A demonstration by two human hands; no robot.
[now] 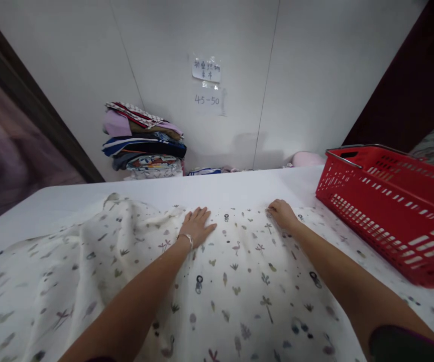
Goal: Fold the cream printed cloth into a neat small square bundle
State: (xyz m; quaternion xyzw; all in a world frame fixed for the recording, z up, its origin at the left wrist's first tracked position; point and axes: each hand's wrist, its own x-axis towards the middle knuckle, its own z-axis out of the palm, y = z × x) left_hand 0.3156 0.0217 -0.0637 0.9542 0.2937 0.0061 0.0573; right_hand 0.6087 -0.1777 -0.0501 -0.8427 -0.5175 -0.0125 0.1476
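Note:
A thin white cloth printed with small palms, flamingos, leaves and monkeys lies spread over the white table. My left hand, a bracelet at its wrist, rests on it near the far edge with the fingers apart. To the right, my right hand has its fingers closed on the cloth's far edge. Between the two hands the fabric is fairly smooth. Left of my left hand it rises in loose folds and wrinkles.
A red plastic basket stands at the right, on or against the cloth. Behind the table's far edge is a stack of folded fabrics, with more cloth low along the wall. Handwritten paper signs are taped to the wall.

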